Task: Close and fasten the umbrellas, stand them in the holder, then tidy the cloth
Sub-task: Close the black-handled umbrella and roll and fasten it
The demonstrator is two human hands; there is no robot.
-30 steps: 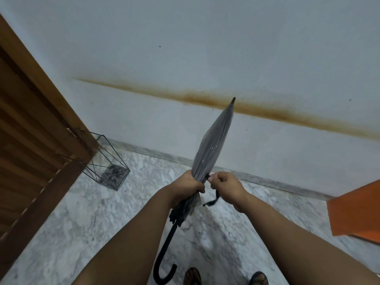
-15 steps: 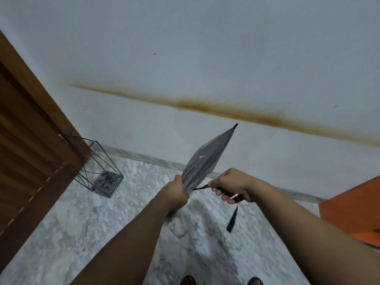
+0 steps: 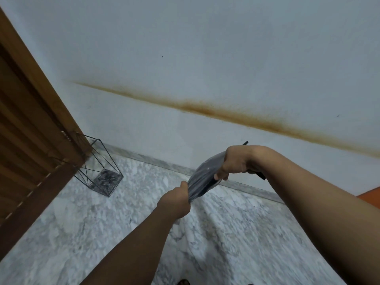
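Both hands up in front, over marble floor (image 3: 236, 233), gripping one gray umbrella (image 3: 202, 177). Umbrella folded up, held in the air, tilted, tip (image 3: 246, 143) poking up & right toward white wall (image 3: 205, 48). Left hand (image 3: 176, 202) low, fingers curled tight round bunched cloth at lower end. Right hand (image 3: 234, 161) higher, wrapped over the top of the cloth, thumb & fingers curled round it. Small dark bit sticking out behind right wrist, prob. the strap (image 3: 260, 175), can't tell for sure. Handle hidden by left arm. Wire holder (image 3: 98, 167) standing on floor to the left, w/ speckled bottom, next to brown wood door (image 3: 30, 140), well apart from umbrella. Long brown stain (image 3: 216, 112) across wall. Orange thing (image 3: 370, 197) at right edge. Toes at bottom edge, blurry.
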